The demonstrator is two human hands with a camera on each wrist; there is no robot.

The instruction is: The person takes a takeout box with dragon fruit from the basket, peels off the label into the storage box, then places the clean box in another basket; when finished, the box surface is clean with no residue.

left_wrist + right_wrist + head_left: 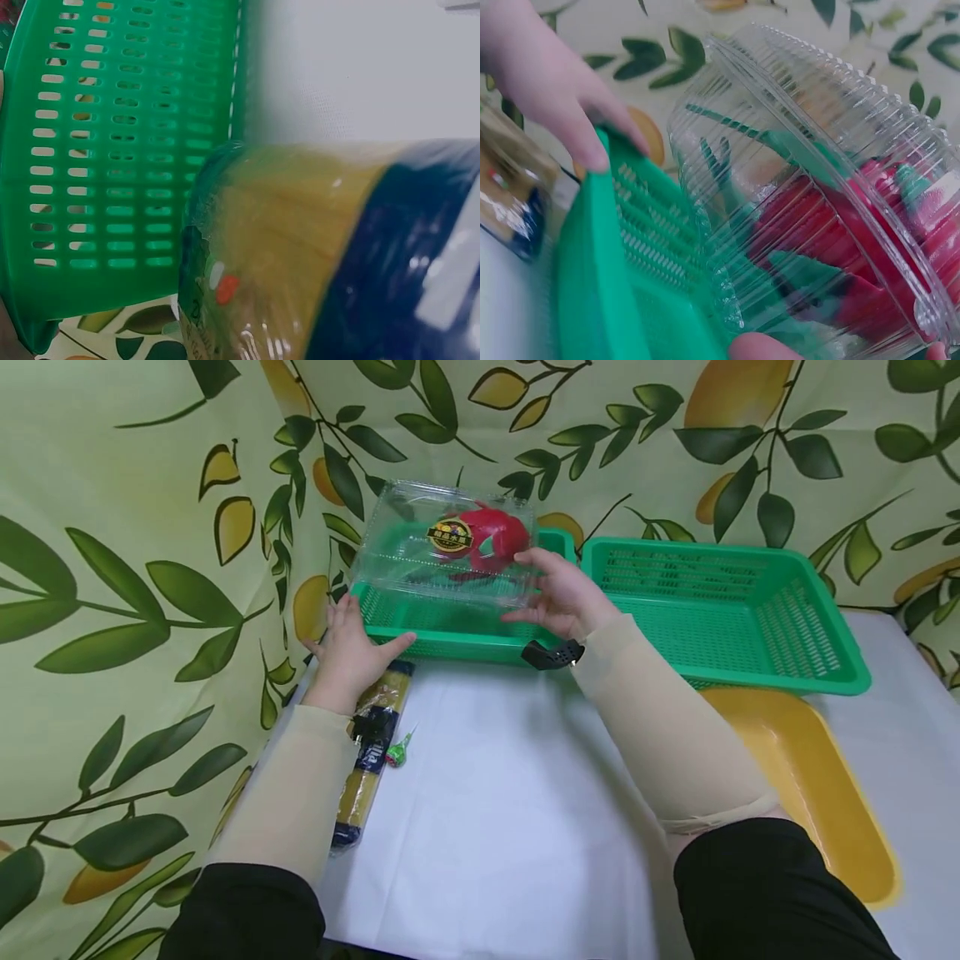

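Clear plastic box (401, 547) w/ a red dragon fruit (506, 537) inside, held tilted over the green L basket (457, 643). R hand (566, 592) grips the box's R end btwn thumb & fingers; L hand (348, 652) is spread at the basket's near L corner, fingers fairly straight, touching the rim.

Progress, judging by layout: prob. midway. Done: box is up in hand, above the basket opening. Not done: box isn't lying flat or let go. A pasta pkg (355, 802) & a small wrapped candy (397, 753) lie side by side on the white table (510, 827), outside the baskets; neither is held. R basket (855, 660), also green, stands alongside, w/ a yellow tray (873, 852) in front.

Hard to see: can't tell if the box's lower edge touches the basket, or what's under it. L wrist covers part of the pkg; R forearm hides part of the tray. Round sticker (450, 535) on box: text too small to read. L wrist cam shows basket wall & pkg close up, L hand barely in shot; R wrist cam is blurry, R fingers cut off at bottom edge.
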